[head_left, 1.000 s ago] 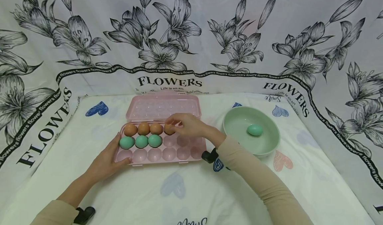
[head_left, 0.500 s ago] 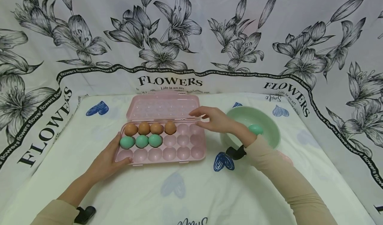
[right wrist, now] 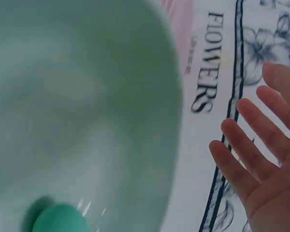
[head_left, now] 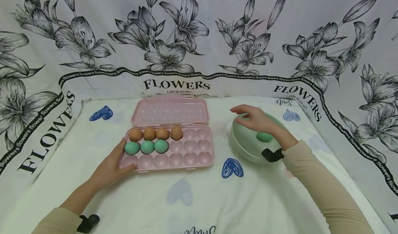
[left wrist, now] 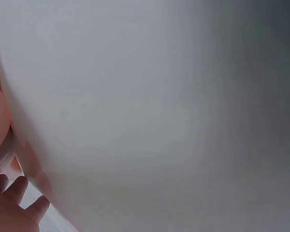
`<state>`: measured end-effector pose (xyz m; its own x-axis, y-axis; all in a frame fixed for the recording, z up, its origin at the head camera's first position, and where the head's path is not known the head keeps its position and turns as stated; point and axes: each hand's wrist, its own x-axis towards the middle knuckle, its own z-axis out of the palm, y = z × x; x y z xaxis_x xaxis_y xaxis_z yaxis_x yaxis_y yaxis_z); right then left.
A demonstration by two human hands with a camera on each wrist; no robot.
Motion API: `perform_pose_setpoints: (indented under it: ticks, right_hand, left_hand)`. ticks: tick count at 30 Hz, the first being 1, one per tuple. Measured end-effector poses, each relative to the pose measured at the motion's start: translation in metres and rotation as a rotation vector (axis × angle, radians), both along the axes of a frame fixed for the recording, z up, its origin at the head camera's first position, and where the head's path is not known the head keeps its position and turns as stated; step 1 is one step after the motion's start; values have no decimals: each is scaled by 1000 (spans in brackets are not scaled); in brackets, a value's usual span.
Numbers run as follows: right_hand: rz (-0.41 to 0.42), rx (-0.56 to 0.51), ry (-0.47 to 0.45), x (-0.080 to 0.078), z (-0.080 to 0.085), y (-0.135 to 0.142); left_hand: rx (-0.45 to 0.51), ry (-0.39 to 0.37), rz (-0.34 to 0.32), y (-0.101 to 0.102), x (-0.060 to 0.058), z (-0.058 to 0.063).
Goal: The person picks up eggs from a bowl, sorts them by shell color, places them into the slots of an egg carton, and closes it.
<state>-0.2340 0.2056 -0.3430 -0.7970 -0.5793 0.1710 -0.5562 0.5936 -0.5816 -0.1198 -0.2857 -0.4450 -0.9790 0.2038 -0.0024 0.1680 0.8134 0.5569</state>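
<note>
A pink plastic egg carton lies with its lid raised at the back. Several brown eggs sit in its back row. In the middle row are three green eggs. My left hand holds the carton's left front corner, thumb at the front edge and fingers along the side. Over the pale green bowl hangs my right hand, fingers loosely extended and nothing in them. One green egg lies in the bowl; in the head view my hand and wrist partly cover it.
A white cloth printed with hearts covers the surface under the carton and bowl. Behind stands a flower-patterned curtain. Black wrist straps are on both arms. Cups at the carton's right end hold no eggs.
My right hand has let go of a brown egg in the back row and moved right, from the carton to above the bowl. The left hand has stayed at the carton.
</note>
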Motion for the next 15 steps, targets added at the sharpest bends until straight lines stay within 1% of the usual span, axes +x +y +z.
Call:
perform_pose_setpoints:
  ticks: [2,7,10,15]
  right_hand:
    - [-40,24,2,1,-2,12]
    - [-126,88,-59,3,-9,40]
    - [-141,127,-76,4,-16,54]
    - [-168,207,-75,7,-25,71]
  left_hand:
    - [0,-4,-2,0,0,0]
    - [-3,2,1,1,1,-1]
    - [-9,3,3,1,1,-1]
    - [-12,-2,2,0,0,-1]
